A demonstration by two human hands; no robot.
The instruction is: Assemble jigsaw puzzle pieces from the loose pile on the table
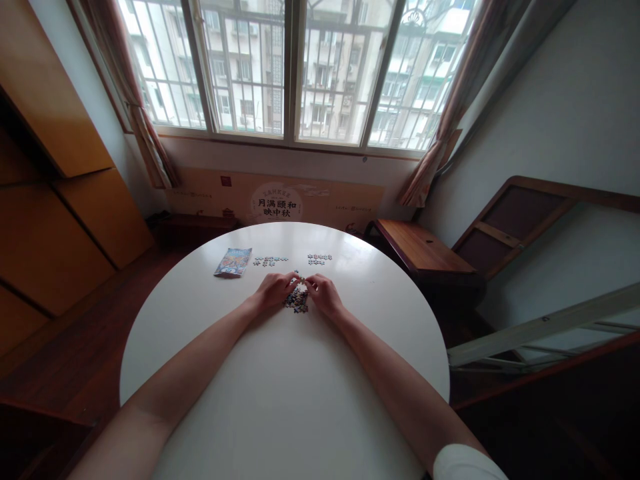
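Note:
My left hand (275, 289) and my right hand (324, 293) meet over the middle of a round white table, fingers pinched together. A small jigsaw puzzle piece (303, 281) shows between their fingertips; both hands appear to grip it. Just below the hands lies a loose pile of dark, multicoloured puzzle pieces (297, 302). Beyond my left hand, several pieces (269, 261) are laid out in short rows. Another group of pieces (319, 259) lies in rows beyond my right hand. Their printed pictures are too small to make out.
A blue printed packet (233, 263) lies left of the pieces on the white table (280, 400). A wooden bench or chair seat (423, 245) stands behind the table at the right. Orange cabinets (100, 227) line the left, and a barred window (295, 73) is ahead.

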